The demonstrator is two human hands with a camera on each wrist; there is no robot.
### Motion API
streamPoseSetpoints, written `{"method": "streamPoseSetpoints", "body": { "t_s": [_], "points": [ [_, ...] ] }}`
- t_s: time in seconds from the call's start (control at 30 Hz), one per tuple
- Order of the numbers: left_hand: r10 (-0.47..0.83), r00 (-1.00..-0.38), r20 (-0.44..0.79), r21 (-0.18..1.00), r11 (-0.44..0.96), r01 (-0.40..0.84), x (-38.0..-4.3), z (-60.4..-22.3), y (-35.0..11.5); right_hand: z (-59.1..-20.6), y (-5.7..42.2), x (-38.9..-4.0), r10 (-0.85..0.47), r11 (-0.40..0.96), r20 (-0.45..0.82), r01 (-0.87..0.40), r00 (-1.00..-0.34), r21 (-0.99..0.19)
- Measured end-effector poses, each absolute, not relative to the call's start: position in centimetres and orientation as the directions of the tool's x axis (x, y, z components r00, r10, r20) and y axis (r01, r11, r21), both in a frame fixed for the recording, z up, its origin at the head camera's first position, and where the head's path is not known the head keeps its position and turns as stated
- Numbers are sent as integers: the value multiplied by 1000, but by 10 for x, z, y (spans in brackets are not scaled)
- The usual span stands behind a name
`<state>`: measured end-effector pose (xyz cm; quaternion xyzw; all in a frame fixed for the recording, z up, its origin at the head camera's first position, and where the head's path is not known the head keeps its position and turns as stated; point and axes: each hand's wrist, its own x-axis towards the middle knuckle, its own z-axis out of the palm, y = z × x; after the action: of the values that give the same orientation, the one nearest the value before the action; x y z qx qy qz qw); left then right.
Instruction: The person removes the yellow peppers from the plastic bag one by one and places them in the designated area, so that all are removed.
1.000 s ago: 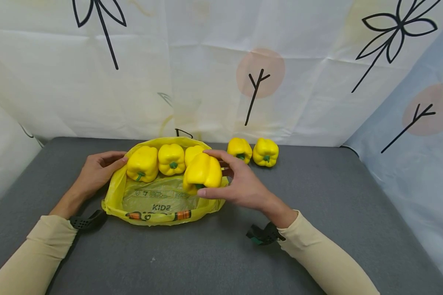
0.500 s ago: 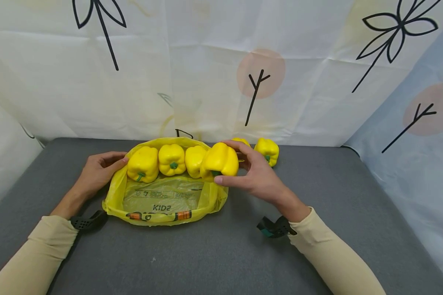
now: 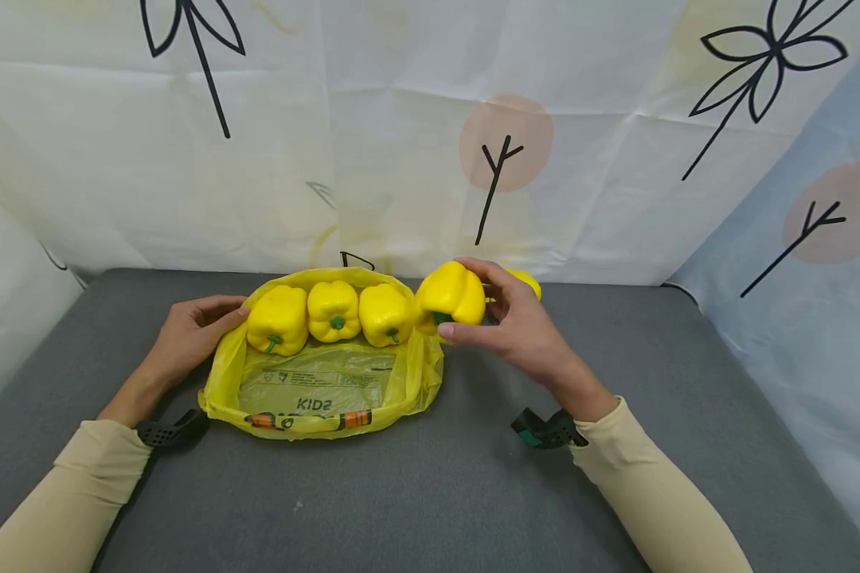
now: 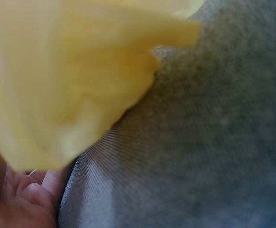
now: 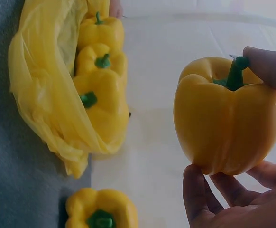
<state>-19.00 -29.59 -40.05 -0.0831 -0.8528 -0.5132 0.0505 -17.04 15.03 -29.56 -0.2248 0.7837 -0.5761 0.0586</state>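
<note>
Pinching a blocky yellow bell pepper (image 3: 451, 293) just right of the yellow plastic bag (image 3: 424, 383) whose rim the left hand (image 3: 189, 333) grips, the right hand (image 3: 526, 334) could drop it if smooth skin slips.

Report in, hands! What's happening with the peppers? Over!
Right hand holds yellow pepper. Left hand grips yellow bag by its rim. Three peppers inside. Nothing visibly blocking. Over.

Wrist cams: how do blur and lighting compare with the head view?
Left wrist: bag blurred, out of focus, table dim and grainy. Right wrist: dim overall, held pepper fairly crisp but shaded against a brighter backdrop. Head: more evenly lit, bag print mostly legible, small highlights on the peppers.
</note>
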Motion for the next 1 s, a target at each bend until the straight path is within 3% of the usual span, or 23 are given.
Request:
{"method": "streamPoseSetpoints", "body": {
  "t_s": [1.0],
  "points": [
    [92,-983,157,865,468,182,-188,-399,-294,-277,190,-188,-278,190,207,-265,-938,-945]
  ]
}}
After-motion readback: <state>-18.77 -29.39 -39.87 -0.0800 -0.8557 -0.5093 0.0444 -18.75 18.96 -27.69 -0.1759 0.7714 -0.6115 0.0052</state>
